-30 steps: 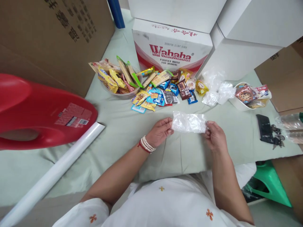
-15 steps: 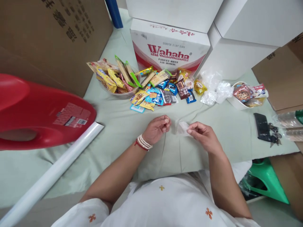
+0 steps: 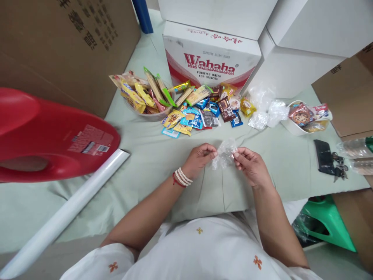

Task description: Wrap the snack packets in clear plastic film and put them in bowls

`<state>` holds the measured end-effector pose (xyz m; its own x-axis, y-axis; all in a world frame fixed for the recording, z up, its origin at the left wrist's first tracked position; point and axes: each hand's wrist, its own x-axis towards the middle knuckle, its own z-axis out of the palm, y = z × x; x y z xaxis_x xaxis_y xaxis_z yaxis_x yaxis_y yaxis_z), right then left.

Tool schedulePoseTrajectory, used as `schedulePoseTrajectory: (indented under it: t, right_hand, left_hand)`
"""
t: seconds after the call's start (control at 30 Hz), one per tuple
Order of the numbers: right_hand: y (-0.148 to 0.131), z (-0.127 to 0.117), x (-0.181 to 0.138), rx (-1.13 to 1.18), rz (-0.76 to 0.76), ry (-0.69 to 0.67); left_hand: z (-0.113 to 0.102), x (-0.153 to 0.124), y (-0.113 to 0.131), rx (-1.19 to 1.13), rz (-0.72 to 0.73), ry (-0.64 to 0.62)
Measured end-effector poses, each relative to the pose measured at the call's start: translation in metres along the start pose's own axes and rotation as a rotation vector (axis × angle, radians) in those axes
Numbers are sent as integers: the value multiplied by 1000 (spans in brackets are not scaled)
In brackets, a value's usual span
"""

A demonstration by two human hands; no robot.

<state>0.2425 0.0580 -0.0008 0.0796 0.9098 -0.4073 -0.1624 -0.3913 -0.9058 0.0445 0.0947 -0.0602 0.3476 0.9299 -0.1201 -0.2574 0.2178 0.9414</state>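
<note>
A crinkled clear plastic bag (image 3: 224, 151) is stretched between my two hands, above the pale green cloth. My left hand (image 3: 201, 159), with beaded bracelets at the wrist, pinches its left edge. My right hand (image 3: 251, 165) pinches the right edge between thumb and fingers. Beyond the hands lies a heap of wrapped snacks (image 3: 192, 118) in blue, yellow and brown packets. Left of the heap, a clear bowl (image 3: 154, 116) holds more packets. A bunch of crumpled clear plastic bags (image 3: 264, 112) rests to the right of the heap, beside a white bowl (image 3: 291, 126) with snack packets in it.
A Wahaha water carton (image 3: 210, 62) stands behind the snacks among white boxes. At the left are a large brown carton (image 3: 72, 50), a red plastic object (image 3: 58, 144) and a long white roll (image 3: 70, 210). Keys (image 3: 340, 167) lie by a black case (image 3: 323, 155) at the right.
My left hand has moved right and taken hold of the plastic bag, which only my right hand held before. The bag is now spread wider between both hands.
</note>
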Motion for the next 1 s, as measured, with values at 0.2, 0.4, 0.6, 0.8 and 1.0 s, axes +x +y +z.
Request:
schedulePoseTrajectory:
  t: [0.2,0.4,0.6,0.8,1.0]
  right_hand:
    - [-13,-40,-10,-38,25,-102]
    - [0,-58,-15,-88,40,-113]
    - [16,-40,-13,14,-63,-70]
    - [28,-14,-13,112,50,-64]
    - [30,-15,-7,66,95,29]
  left_hand:
    - [-13,6,14,-112,-82,-32]
    - [-26,8,21,9,-78,-75]
    - [-24,11,19,14,127,151]
    - [12,-14,23,498,197,436]
    - [14,-12,11,670,-161,221]
